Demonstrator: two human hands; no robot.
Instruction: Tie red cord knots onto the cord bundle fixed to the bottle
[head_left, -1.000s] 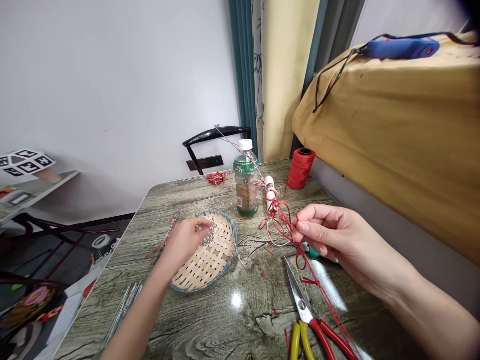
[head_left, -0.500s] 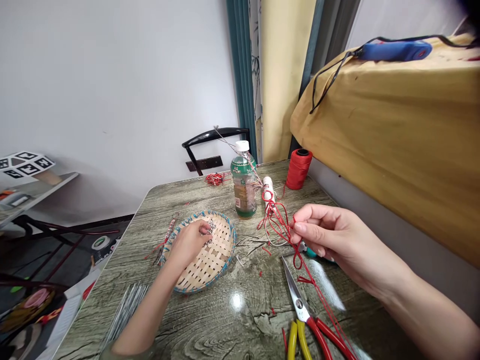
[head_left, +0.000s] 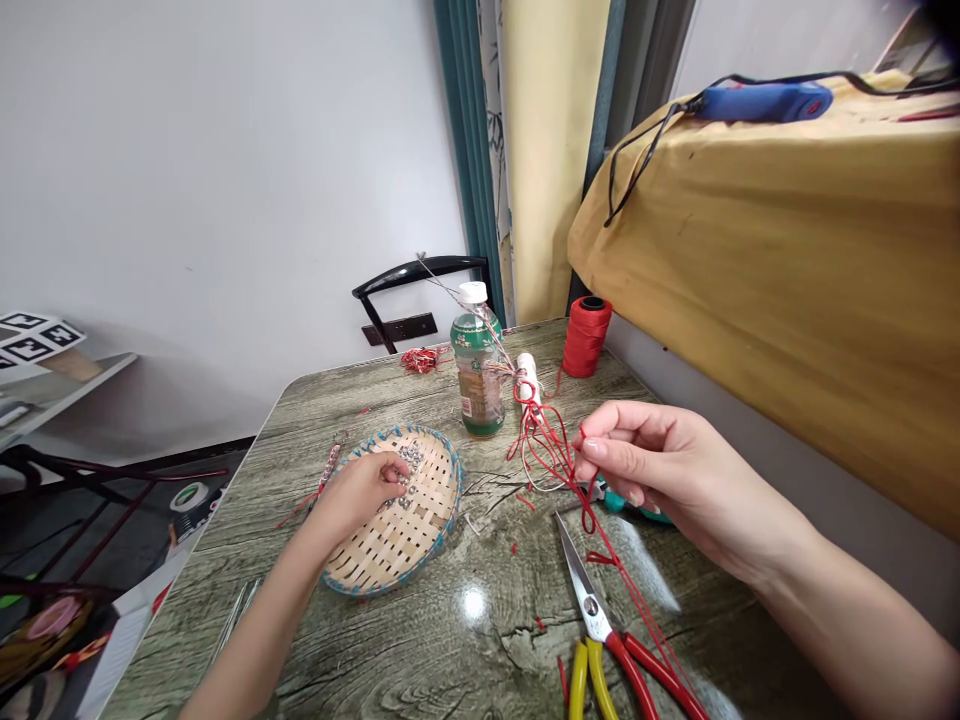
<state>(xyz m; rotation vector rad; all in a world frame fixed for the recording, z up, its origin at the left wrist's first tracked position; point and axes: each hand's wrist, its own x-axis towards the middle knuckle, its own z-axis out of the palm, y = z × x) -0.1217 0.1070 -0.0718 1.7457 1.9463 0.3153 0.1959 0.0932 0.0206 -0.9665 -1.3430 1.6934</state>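
My left hand is over a round woven bamboo basket with blue-bound edging. Its thumb and fingers pinch together among small silvery beads; whatever they hold is too small to make out. At the right, my right hand pinches the tip of a thin red cord between thumb and forefinger. Looped red cords hang from a white rod-like piece and run past this hand toward the front edge. Below it lie scissors with red handles.
A plastic bottle with a white cap stands behind the basket. A red thread spool is at the back right. Yellow handles lie beside the scissors, and a teal-handled tool is partly behind my right hand. Cord scraps dot the table.
The whole view has shifted slightly, so things sit further left. My left fingers have moved a little among the beads, showing more of them. My right hand keeps its pinch on the cord.
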